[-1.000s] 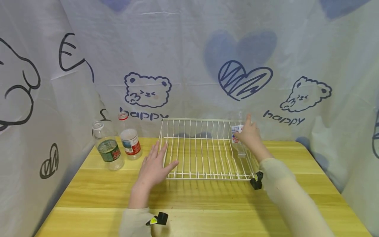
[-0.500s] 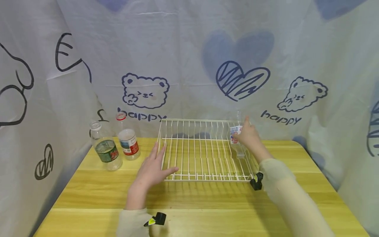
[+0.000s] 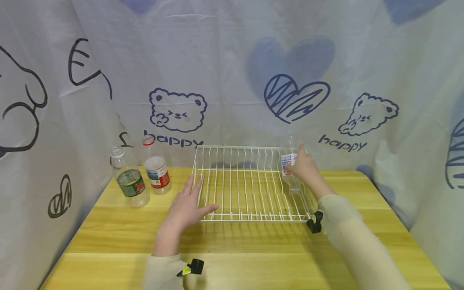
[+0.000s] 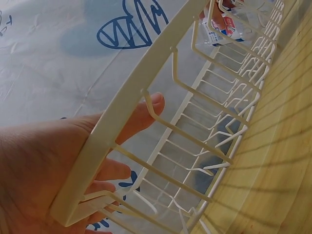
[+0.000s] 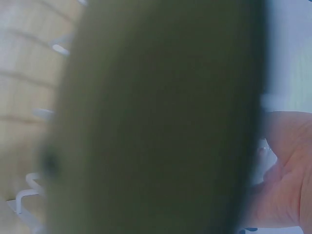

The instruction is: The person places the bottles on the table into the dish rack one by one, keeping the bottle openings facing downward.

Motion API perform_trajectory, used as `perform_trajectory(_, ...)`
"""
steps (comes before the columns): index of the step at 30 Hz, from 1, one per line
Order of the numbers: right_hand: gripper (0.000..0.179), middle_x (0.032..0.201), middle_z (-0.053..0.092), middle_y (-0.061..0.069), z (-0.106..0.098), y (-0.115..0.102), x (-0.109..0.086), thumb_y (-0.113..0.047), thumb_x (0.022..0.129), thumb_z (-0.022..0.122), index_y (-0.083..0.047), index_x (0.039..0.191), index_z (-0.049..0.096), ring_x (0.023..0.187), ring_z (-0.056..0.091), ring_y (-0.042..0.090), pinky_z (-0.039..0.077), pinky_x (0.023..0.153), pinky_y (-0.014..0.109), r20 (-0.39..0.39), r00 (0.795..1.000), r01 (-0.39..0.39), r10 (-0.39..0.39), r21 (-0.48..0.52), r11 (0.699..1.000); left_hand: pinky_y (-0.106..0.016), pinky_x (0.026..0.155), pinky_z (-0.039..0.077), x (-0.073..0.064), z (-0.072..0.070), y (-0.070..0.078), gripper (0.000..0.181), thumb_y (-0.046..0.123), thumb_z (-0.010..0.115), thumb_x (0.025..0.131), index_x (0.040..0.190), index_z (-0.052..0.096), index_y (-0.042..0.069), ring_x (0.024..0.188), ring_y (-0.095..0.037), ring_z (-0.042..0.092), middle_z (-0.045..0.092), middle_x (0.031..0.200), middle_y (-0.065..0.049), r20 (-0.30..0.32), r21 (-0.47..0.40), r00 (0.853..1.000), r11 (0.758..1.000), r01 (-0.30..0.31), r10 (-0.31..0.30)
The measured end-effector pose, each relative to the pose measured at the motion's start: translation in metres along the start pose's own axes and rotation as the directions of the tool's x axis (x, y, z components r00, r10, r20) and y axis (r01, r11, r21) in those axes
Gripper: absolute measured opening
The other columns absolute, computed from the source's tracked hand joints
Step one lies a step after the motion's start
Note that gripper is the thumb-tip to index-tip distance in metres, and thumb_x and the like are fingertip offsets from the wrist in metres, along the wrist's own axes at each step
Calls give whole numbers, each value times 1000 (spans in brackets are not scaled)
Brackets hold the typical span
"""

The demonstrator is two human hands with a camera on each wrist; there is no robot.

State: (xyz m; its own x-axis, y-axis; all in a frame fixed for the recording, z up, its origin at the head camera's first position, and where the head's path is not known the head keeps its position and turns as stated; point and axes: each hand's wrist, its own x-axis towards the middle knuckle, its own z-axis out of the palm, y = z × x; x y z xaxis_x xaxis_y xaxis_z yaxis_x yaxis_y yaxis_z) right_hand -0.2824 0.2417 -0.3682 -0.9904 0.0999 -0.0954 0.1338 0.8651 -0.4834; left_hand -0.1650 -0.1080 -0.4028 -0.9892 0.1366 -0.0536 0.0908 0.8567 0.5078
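Observation:
A white wire rack (image 3: 250,193) stands on the table, its bars running front to back. At its left end my left hand (image 3: 185,207) rests against the side, fingers spread and thumb reaching over the front corner. The left wrist view shows that hand (image 4: 53,161) behind the rack's pale edge strip. At the right end of the rack, a clear plastic bottle (image 3: 294,186) with a white, red and blue label stands upright among the bars. My right hand (image 3: 305,166) holds it at the label, index finger pointing up. A blurred strip hides much of the right wrist view.
Left of the rack stand two uncapped clear bottles: one with a green label (image 3: 131,184), and one with a red neck ring and a red and white label (image 3: 158,177). A pale curtain (image 3: 232,72) with drawings hangs behind the wooden table (image 3: 250,257).
The head view has shifted slightly. Both hands keep nearly the same places, the left at the rack's side and the right on the bottle.

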Motion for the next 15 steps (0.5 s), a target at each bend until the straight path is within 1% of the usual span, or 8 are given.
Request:
perform_trajectory(2, 107, 147, 22, 45, -1, -1, -1, -23, 89, 69, -2, 153, -14, 126, 41, 59, 36, 107, 65, -2, 1000, 5, -5, 0, 1000, -60, 120, 15, 0, -1, 0, 101, 64, 63, 83, 157, 15, 15, 149, -42, 12, -7, 165, -11, 0, 5, 1000, 1000, -4, 4)
perform_trajectory(6, 107, 145, 26, 45, -1, -3, -4, -23, 87, 70, 1, 153, -11, 124, 42, 57, 38, 106, 64, -8, 999, 42, -42, -26, 999, -59, 120, 15, 0, -2, 0, 102, 65, 62, 83, 157, 15, 14, 150, -42, 12, -7, 165, -12, -4, 13, 1000, 1000, -9, 9)
perform_trajectory(11, 107, 147, 21, 45, 0, -5, -7, -27, 88, 70, -1, 154, -10, 126, 39, 60, 36, 106, 66, -4, 999, 50, -50, -61, 997, -59, 121, 14, 1, -2, -1, 102, 66, 61, 83, 157, 15, 13, 150, -42, 12, -7, 165, -12, -5, 13, 1000, 1000, -14, 14)
perform_trajectory(13, 106, 147, 21, 46, 0, -6, -9, -27, 88, 70, -3, 154, -10, 123, 42, 60, 39, 104, 66, -7, 999, 45, -45, -57, 997, -59, 121, 14, 1, -1, -2, 101, 66, 61, 83, 157, 15, 13, 150, -42, 12, -7, 165, -12, -1, 10, 1000, 1000, -15, 15)
perform_trajectory(15, 106, 145, 25, 45, 0, -6, -11, -27, 88, 70, -5, 155, -8, 119, 47, 57, 43, 100, 65, -12, 999, 47, -47, -58, 997, -59, 121, 13, 1, -1, -2, 101, 66, 60, 83, 157, 15, 13, 150, -42, 11, -7, 165, -12, 2, 5, 1000, 1000, -15, 15)
